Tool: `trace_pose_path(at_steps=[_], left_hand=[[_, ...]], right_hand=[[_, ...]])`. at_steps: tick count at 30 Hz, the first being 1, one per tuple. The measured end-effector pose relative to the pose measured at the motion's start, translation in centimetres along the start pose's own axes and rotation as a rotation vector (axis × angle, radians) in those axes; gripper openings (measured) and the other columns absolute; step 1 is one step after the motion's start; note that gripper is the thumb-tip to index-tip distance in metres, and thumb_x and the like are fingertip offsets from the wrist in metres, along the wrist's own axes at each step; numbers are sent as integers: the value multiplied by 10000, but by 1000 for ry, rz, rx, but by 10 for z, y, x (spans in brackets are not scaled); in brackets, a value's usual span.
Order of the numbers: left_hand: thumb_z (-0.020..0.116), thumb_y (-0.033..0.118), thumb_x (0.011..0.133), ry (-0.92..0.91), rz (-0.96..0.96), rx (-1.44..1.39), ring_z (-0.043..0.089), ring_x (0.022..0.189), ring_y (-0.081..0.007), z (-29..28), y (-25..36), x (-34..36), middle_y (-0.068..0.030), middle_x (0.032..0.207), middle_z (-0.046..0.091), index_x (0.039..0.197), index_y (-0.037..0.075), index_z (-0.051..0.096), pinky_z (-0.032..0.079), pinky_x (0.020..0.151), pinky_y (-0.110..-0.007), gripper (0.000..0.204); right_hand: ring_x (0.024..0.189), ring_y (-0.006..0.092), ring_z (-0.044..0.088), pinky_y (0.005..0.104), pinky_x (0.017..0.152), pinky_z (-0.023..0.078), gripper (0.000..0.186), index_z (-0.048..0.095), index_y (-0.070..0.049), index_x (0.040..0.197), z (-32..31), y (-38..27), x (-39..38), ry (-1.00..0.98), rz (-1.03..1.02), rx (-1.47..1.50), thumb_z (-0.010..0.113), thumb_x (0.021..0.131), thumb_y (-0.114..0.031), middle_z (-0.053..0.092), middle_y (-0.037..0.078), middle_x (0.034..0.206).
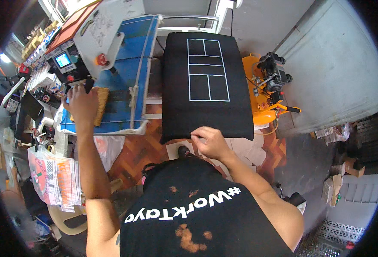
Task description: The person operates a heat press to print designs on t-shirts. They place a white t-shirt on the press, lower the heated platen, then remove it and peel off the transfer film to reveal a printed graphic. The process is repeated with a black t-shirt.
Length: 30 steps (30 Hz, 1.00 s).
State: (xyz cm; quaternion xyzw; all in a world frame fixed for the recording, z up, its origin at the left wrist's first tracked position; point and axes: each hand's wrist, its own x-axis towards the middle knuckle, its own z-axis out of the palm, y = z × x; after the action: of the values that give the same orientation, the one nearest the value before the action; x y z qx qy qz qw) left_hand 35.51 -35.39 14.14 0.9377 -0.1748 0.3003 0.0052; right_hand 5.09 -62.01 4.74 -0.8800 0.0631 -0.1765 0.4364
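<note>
My left hand (84, 103) reaches to the blue-topped table at the left, over a yellow-brown pad (102, 107). Its fingers curl down beside a short black handle-like piece (89, 84); what lies under them is hidden. A sheet of black fabric (176, 115) covers a flat board in front of me, with a white printed grid of rectangles (207, 75) on its upper part. At the near edge of this fabric is my right hand (210, 141), its thumb and forefinger pinched together. Whether they grip the fabric's edge does not show clearly.
A machine with a small lit screen (63, 60) and a red knob (102, 60) stands on the blue table (131, 85). Right of the board is an orange air compressor (264, 115). Cardboard sheets (244, 152) lie on the floor, and plastic bags (54, 175) hang at the left.
</note>
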Motion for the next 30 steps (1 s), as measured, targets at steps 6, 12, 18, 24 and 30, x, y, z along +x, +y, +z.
trace_pose_path(at_steps=[6,12,18,24,30], left_hand=[[646,388,821,-27,206,-166,523,1120,-398,-43,89,-21,-239,1095,596,907,48,742,333,1000,-578,363],[754,147,719,115,494,-1072,498,1265,-316,-34,32,-38,-101,1275,561,1116,124,663,260,1113,-571,408],[715,54,765,-131,-25,-994,543,1165,-316,85,-167,-71,-137,1186,613,1041,56,673,433,1007,-444,279],[676,92,802,-252,-89,-656,525,1176,-328,165,-272,-93,-140,1182,596,1037,40,661,370,1070,-471,241],[678,142,816,-234,189,-624,446,1309,-312,189,-235,-72,-116,1285,557,1173,86,654,198,1142,-601,363]], right_hand=[[868,304,698,365,793,550,103,717,-24,887,-4,-46,90,254,-165,-124,716,817,-100,715,151,916],[1330,342,449,410,1108,340,664,397,26,1452,28,-115,174,541,-259,-136,672,902,-226,442,209,1464],[1309,387,467,445,1094,361,826,275,56,1482,33,-108,208,1073,14,-480,634,944,-457,415,295,1446],[1067,294,602,393,928,462,628,485,40,1264,-24,-60,194,1282,119,-515,668,929,-459,600,220,1195],[1049,290,598,395,924,460,515,505,24,1202,-84,-17,170,1286,249,-581,651,954,-403,608,200,1184]])
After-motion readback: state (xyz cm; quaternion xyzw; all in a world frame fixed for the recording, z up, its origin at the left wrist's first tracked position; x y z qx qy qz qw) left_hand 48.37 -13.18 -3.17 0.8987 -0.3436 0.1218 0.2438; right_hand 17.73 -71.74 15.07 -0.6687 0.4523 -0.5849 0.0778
